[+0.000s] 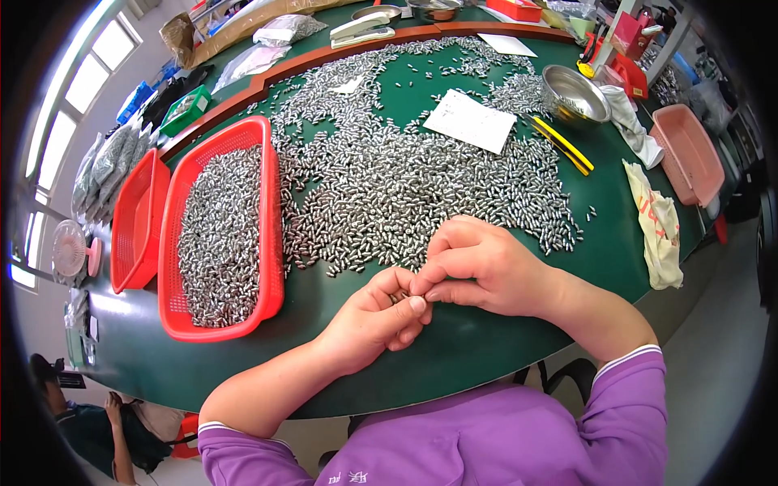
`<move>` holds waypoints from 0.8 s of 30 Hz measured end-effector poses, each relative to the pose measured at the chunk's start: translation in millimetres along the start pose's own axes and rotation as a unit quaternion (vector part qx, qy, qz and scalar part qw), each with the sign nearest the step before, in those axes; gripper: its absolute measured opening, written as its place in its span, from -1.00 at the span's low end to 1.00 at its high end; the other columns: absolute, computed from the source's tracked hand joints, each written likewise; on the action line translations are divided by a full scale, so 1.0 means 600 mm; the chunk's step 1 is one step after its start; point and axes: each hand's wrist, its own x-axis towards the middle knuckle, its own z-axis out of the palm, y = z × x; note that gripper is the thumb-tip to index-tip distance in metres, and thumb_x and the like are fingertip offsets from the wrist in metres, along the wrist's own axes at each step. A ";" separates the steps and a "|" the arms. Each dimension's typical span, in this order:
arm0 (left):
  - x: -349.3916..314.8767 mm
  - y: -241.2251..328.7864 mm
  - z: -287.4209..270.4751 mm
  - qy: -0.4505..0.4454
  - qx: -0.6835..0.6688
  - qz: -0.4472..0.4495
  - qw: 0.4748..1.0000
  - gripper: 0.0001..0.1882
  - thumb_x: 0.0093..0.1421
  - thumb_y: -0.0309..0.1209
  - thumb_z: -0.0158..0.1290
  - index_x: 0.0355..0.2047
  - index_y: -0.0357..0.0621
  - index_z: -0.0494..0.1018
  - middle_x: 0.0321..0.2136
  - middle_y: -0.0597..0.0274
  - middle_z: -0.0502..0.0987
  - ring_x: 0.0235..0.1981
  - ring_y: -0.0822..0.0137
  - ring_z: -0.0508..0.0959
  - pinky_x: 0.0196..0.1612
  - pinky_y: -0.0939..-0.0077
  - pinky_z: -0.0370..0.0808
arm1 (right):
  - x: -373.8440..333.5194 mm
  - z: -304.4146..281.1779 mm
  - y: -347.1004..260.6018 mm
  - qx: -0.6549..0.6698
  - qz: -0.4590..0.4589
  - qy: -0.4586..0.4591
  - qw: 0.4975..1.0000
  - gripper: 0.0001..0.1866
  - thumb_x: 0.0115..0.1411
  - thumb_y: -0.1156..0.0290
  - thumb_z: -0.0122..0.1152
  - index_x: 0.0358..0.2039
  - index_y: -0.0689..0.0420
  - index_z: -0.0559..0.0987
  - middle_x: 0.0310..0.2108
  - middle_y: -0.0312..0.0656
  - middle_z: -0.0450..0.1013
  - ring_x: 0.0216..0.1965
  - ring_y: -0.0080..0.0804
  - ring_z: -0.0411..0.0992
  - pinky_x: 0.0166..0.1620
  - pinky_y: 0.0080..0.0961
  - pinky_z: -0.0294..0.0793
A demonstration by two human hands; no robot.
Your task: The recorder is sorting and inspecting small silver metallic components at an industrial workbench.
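My left hand (374,314) and my right hand (493,271) meet over the near side of the green table (356,381). The fingertips of both are pinched together and touch. Something small and dark shows between them, mostly hidden by the fingers. Just beyond my hands spreads a wide heap of small silver bullet-shaped metal pieces (389,194). To the left stands a red plastic basket (274,243), filled with more of these pieces. A white sheet of paper (470,121) lies on top of the heap, toward its far right.
A yellow utility knife (567,150) and a metal bowl (577,95) are right of the heap. Farther right lie a printed cloth (652,223) and a pink basket (689,154). Another red basket (134,231) stands far left. A raised wooden edge (340,58) borders the back; a person (97,429) sits lower left.
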 end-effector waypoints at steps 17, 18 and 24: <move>0.003 -0.002 -0.003 -0.024 -0.064 0.032 0.997 -0.88 0.39 -0.39 -0.19 -0.14 -0.10 0.31 -0.36 0.25 0.44 -0.57 0.52 0.30 -0.57 0.69 0.23 | -0.002 -0.021 0.003 -0.129 0.047 0.031 0.990 -0.88 -0.02 0.46 0.34 -0.42 0.04 0.60 -0.39 -0.29 0.39 -0.32 -0.29 0.41 -0.25 -0.37 0.43; 0.003 -0.001 -0.004 -0.026 -0.065 0.031 0.997 -0.87 0.39 -0.39 -0.20 -0.15 -0.10 0.31 -0.37 0.25 0.44 -0.57 0.52 0.30 -0.57 0.69 0.24 | -0.003 -0.018 0.006 -0.129 0.047 0.031 0.990 -0.88 -0.02 0.46 0.34 -0.42 0.04 0.60 -0.39 -0.29 0.39 -0.32 -0.29 0.41 -0.25 -0.37 0.43; 0.003 0.001 -0.003 -0.031 -0.069 0.030 0.997 -0.85 0.40 -0.37 -0.21 -0.16 -0.12 0.32 -0.37 0.24 0.44 -0.58 0.51 0.30 -0.56 0.68 0.24 | -0.006 -0.006 0.013 -0.171 0.016 -0.013 0.985 -0.90 -0.05 0.43 0.32 -0.48 0.04 0.56 -0.42 -0.30 0.35 -0.34 -0.30 0.39 -0.28 -0.36 0.41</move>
